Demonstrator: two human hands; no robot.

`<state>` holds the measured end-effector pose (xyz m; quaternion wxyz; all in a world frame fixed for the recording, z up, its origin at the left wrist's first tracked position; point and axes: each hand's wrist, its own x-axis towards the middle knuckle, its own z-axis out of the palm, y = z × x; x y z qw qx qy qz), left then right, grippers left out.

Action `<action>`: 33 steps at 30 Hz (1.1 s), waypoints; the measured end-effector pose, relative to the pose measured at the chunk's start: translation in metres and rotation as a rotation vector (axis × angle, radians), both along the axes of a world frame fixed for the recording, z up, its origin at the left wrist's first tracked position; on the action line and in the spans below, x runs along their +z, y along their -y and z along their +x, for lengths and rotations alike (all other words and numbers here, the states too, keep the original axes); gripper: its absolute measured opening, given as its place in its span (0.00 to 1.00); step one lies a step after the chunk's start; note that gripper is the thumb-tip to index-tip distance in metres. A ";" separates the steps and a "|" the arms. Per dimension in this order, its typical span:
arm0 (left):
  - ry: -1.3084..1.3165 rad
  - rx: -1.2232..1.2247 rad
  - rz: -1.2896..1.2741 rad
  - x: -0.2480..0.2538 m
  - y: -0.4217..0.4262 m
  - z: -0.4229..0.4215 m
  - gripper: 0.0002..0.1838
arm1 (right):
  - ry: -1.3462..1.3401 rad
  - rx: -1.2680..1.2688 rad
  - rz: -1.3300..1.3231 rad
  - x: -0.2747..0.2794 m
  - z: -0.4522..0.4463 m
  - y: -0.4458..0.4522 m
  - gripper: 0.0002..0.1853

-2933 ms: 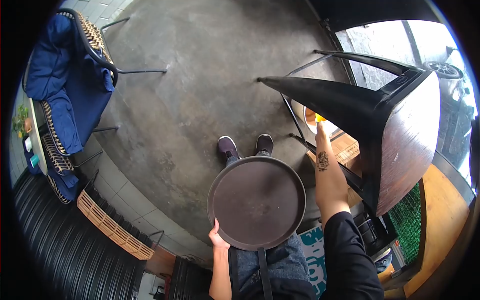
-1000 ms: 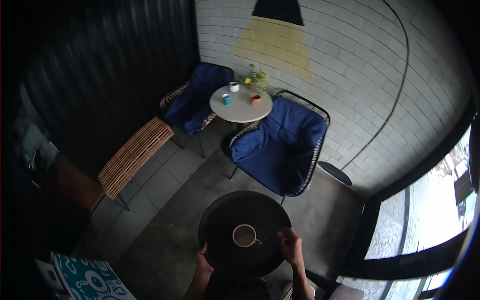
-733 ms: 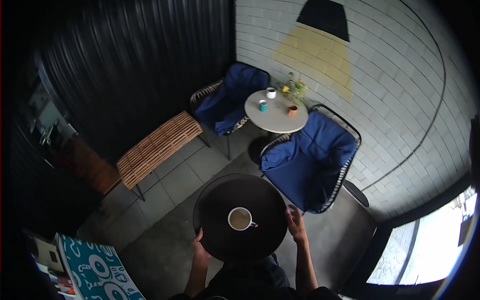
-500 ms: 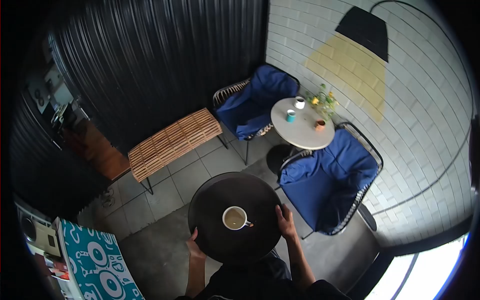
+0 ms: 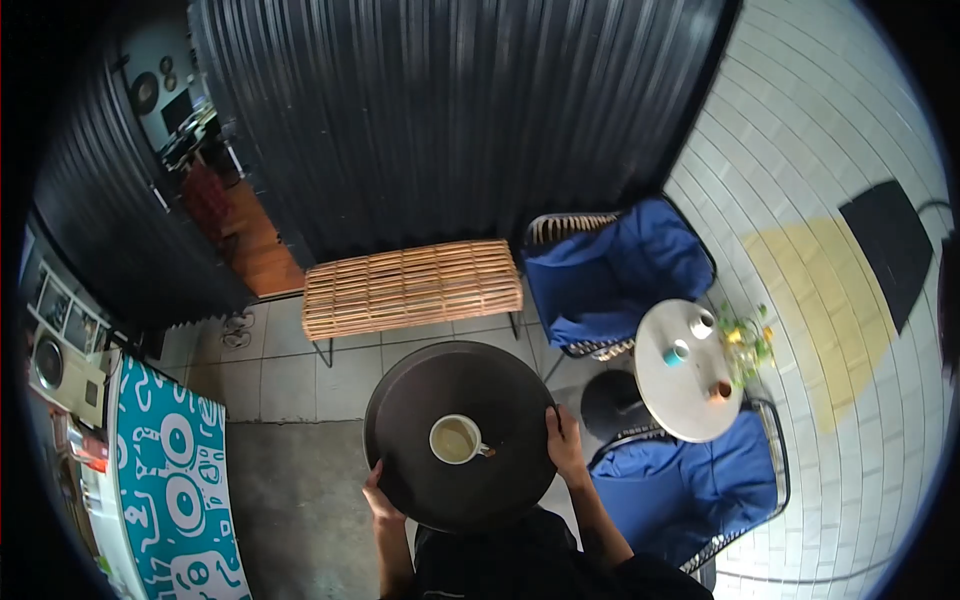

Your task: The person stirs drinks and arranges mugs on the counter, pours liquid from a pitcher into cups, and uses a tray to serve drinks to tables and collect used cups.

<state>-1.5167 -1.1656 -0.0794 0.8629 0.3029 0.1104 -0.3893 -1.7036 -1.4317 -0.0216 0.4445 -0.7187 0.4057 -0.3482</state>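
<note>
A round dark tray [image 5: 460,500] is held level in front of my body by both hands. My left hand [image 5: 383,496] grips its lower left rim, thumb on top. On the right rim my right hand [image 5: 565,443] is closed, its fingers partly hidden beneath the tray. Near the tray's middle stands a white cup [image 5: 456,440] with a light brown drink, its handle pointing right. Something small and brown shows by the handle, too small to make out.
Ahead is a rattan bench [image 5: 412,288] along a black corrugated wall [image 5: 430,120]. To the right, a round table [image 5: 660,385] with small pots and flowers stands between blue-cushioned chairs [image 5: 610,275]. A teal patterned counter panel [image 5: 175,480] is at left; a doorway opens beyond.
The white cup has come onto the tray, and my right hand has moved from the stool area to the tray's rim. My view has swung left, bringing the bench and doorway ahead.
</note>
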 end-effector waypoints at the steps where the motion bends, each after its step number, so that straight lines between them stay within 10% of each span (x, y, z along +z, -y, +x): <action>1: 0.025 0.045 0.019 0.007 0.005 0.008 0.26 | -0.003 0.025 0.020 -0.002 0.018 0.009 0.18; 10: 0.023 0.207 -0.020 -0.003 -0.006 0.172 0.26 | -0.011 0.218 0.013 -0.012 0.241 0.034 0.18; 18: -0.082 0.566 0.629 0.068 -0.043 0.331 0.26 | -0.025 0.533 0.114 0.002 0.463 0.004 0.20; 28: -0.049 0.764 0.696 0.083 -0.145 0.509 0.26 | -0.052 0.834 0.097 -0.027 0.749 -0.097 0.23; 32: -0.032 0.771 0.554 0.058 -0.201 0.602 0.18 | 0.251 0.662 -0.569 -0.045 0.875 -0.145 0.24; 33: -0.017 0.850 0.622 0.063 -0.209 0.619 0.18 | 0.089 0.815 -0.233 -0.018 0.895 -0.161 0.23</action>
